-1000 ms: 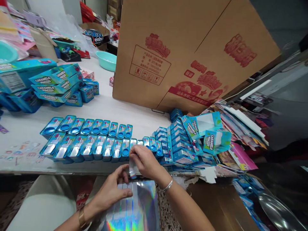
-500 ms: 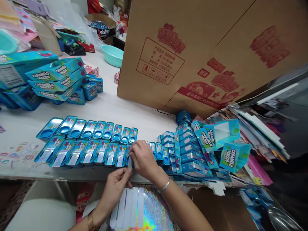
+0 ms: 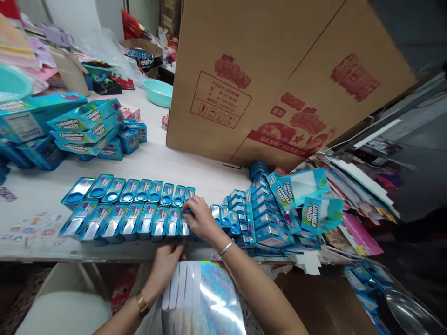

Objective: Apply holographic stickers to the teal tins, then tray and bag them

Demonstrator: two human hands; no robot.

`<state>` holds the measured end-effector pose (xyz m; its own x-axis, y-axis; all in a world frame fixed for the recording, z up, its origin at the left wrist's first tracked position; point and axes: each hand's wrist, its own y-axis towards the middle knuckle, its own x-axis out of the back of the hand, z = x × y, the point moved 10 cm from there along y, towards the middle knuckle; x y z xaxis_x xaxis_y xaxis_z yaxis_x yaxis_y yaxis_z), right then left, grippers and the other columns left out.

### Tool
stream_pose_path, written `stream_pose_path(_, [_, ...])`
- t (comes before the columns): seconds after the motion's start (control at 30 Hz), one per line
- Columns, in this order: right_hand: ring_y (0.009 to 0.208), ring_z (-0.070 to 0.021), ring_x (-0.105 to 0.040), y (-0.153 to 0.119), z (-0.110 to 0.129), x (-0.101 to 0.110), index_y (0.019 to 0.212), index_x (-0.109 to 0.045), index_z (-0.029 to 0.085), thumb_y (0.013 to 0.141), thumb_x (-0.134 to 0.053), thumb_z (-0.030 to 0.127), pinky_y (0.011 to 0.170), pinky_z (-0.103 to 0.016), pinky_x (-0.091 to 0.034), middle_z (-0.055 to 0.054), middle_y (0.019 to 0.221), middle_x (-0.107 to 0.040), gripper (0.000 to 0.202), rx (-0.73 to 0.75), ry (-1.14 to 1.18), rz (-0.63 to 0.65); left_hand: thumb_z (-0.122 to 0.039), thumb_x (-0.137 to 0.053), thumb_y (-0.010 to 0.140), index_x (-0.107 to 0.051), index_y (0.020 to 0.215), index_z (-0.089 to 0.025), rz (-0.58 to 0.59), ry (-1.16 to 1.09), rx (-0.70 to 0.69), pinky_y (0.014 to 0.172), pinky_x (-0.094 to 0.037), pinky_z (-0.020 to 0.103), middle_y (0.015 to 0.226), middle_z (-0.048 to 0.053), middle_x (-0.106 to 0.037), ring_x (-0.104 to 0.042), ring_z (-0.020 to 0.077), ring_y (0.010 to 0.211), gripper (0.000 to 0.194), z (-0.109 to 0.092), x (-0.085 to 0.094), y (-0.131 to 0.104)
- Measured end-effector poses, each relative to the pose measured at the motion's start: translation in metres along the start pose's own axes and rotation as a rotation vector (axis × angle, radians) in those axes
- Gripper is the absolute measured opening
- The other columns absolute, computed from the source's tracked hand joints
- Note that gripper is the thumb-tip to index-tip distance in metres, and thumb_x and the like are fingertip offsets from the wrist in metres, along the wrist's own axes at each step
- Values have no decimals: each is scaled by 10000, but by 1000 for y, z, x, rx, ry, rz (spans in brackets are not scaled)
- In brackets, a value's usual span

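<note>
Two rows of small blue tins stand side by side on the white table, several in the front row with shiny strips along their tops. My right hand curls its fingers over the tin at the right end of the covered front-row tins. Just below it, my left hand has thumb and fingers together at that tin's front edge; what is between them is hidden. Below the table edge lies a shiny holographic sheet with pale strips at its left side, under my forearms.
A large cardboard box stands behind the tins. More blue tins and open blue cartons are stacked at right. Blue cartons and a turquoise bowl sit at back left. A white stool is below.
A clear strip was pinched between both hands above the front row; now my right fingers rest on the end tin and my left hand is at its front edge. The view has shifted slightly.
</note>
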<state>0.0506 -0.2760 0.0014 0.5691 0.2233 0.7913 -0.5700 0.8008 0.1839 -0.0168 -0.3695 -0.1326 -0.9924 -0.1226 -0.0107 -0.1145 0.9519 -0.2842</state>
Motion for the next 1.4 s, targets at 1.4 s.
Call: stream_pose_path(1.4, [801, -162, -558, -113, 4, 78, 839, -556, 218, 991, -486, 221, 732, -288, -431, -7, 823, -590, 168, -177, 228, -131, -319, -732, 757, -604, 1286, -213, 422, 312, -244, 795, -464, 316, 830, -3, -623, -603, 206, 811, 554, -33, -52, -38])
